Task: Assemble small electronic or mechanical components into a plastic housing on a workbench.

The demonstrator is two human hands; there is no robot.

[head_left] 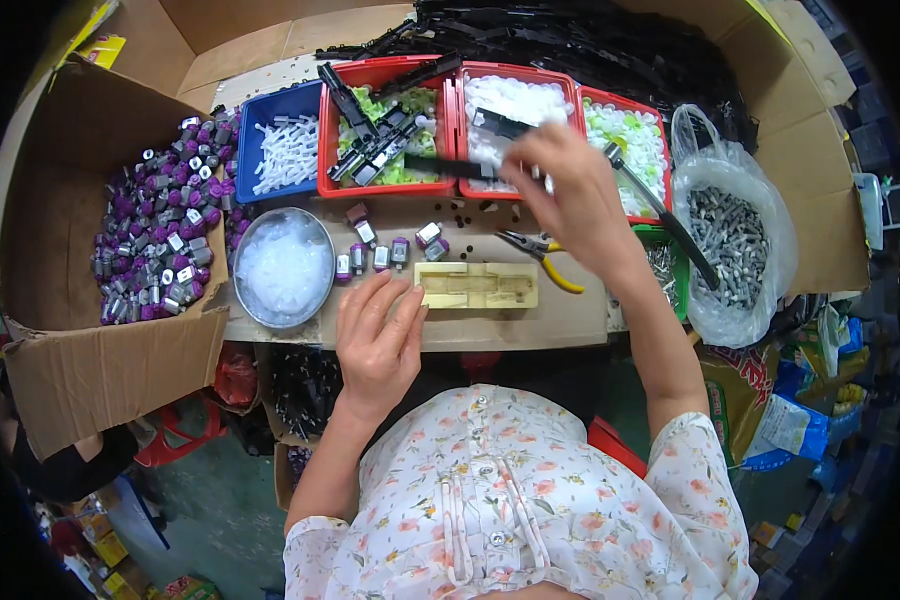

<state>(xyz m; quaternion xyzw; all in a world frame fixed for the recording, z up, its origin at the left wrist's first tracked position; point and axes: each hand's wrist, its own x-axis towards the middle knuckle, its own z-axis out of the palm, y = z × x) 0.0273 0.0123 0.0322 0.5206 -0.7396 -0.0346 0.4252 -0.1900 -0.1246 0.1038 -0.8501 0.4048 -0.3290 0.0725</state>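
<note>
My left hand (375, 335) rests with its fingers stretched out at the left end of a cream block (478, 298) with a recessed slot. It grips nothing. Raised above the red bins, my right hand (570, 185) is closed on a long black plastic strip (450, 166), which points left. A second short black piece (500, 122) shows just beyond its fingers. Several small silver motors with purple ends (381, 257) stand or lie between the block and the bins. To the block's right lie yellow-handled pliers (548, 257).
A cardboard box (110, 365) of purple-ended motors stands left, beside a metal bowl (286, 215) of clear, whitish material. Behind are a blue bin (255, 105) of white pins and red bins (380, 190) of small pieces. Right: a black-handled metal tool (692, 245) and a bag (780, 210) of metal parts.
</note>
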